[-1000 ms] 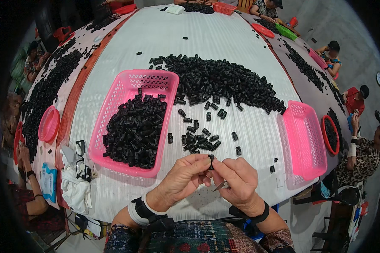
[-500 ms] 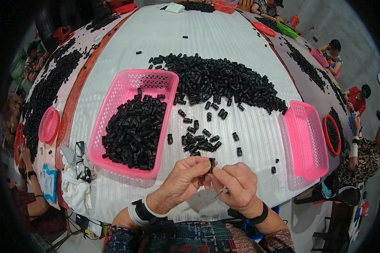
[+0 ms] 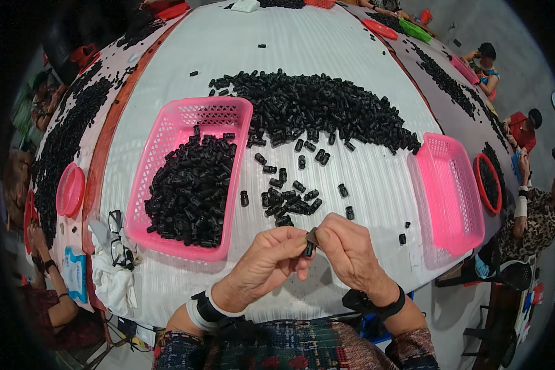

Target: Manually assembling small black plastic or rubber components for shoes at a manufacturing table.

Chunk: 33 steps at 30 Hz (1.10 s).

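My left hand pinches a small black plastic part, shaped like a cord lock, between thumb and fingertips, just in front of my chest. My right hand is closed around a small flat grey blade-like piece, whose end touches the top of that part. The rest of this tool is hidden by my fingers. Just beyond my hands lies a loose cluster of similar black cord locks. A large heap of them spreads farther back.
A pink basket at left is partly filled with black cord locks. Another pink basket stands at right. Eyeglasses rest on a white cloth near the left edge. Other people sit along neighbouring tables with their own heaps.
My right hand has turned and brought the grey tool up against the cord lock; earlier its metal end pointed down below my fingers. My left hand keeps its pinch. The view has shifted slightly.
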{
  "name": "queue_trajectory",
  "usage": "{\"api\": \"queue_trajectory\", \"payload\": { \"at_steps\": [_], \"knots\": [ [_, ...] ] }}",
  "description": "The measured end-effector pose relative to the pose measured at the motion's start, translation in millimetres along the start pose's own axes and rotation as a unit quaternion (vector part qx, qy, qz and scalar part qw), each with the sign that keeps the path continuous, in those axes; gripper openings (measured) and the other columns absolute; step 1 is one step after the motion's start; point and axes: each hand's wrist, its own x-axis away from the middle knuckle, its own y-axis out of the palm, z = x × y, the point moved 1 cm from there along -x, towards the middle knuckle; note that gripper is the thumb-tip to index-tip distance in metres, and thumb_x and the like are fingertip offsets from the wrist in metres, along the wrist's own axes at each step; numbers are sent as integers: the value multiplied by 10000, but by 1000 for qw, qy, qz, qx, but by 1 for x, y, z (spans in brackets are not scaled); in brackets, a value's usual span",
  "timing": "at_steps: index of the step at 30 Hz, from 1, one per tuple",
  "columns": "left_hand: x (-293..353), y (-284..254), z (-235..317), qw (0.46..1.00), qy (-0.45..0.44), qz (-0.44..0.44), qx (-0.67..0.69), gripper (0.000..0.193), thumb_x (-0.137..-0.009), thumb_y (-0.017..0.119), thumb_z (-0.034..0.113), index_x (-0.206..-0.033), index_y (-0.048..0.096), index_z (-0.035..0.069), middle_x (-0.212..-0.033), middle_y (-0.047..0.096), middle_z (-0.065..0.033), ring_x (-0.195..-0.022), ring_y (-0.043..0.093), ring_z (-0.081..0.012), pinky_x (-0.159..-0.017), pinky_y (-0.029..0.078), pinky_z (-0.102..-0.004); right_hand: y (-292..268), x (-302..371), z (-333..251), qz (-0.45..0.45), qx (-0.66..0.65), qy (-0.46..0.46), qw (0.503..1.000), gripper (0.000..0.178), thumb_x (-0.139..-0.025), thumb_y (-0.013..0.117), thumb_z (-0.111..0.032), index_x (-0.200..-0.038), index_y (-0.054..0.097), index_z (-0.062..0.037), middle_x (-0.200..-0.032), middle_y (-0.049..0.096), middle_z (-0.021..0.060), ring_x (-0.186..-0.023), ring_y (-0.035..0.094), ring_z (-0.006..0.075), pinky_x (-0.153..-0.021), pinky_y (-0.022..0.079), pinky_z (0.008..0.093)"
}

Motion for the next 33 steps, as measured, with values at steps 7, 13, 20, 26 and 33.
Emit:
{"api": "queue_trajectory", "payload": {
  "at_steps": [7, 13, 20, 26, 33],
  "knots": [
    [-1, -4, -2, 1000, -3, 3, 5, 145, -844, 536, 89, -938, 560, -19, -776, 575, -73, -634, 541, -116, -552, 479, -261, 0, -1, 0, -1, 49, -20, 999, 159, -861, 495, -103, -766, 543, 16, -645, 478, 98, -541, 488, 218, -486, 390, 304],
    [-2, -8, -3, 1000, -1, 18, 11, 134, -839, 536, 73, -929, 558, -24, -774, 576, -82, -633, 545, -122, -554, 490, -268, 1, -1, 1, 4, 95, -40, 995, 147, -854, 500, -79, -759, 546, 23, -629, 464, 95, -516, 479, 214, -470, 381, 305],
    [-5, -8, -5, 999, -9, 40, 6, 121, -841, 543, 85, -906, 555, -16, -760, 567, -72, -623, 539, -115, -549, 491, -262, 3, 1, 8, 21, 159, -44, 986, 165, -813, 568, -120, -686, 509, -36, -599, 466, 79, -503, 494, 231, -431, 387, 335],
    [-9, -14, -9, 998, -17, 57, 13, 117, -846, 540, 98, -885, 551, -12, -760, 562, -64, -615, 524, -108, -541, 482, -254, 10, 6, 20, 29, 156, -27, 987, 165, -822, 560, -133, -699, 517, -33, -626, 500, 84, -522, 513, 234, -433, 394, 330],
    [-9, -9, -4, 998, -1, 58, 34, 127, -856, 533, 122, -881, 551, -1, -755, 556, -55, -619, 511, -100, -548, 476, -251, 7, 9, 12, 8, 38, 3, 999, 131, -848, 509, -115, -761, 551, -27, -653, 508, 112, -531, 511, 242, -483, 411, 327]
  ]
}}
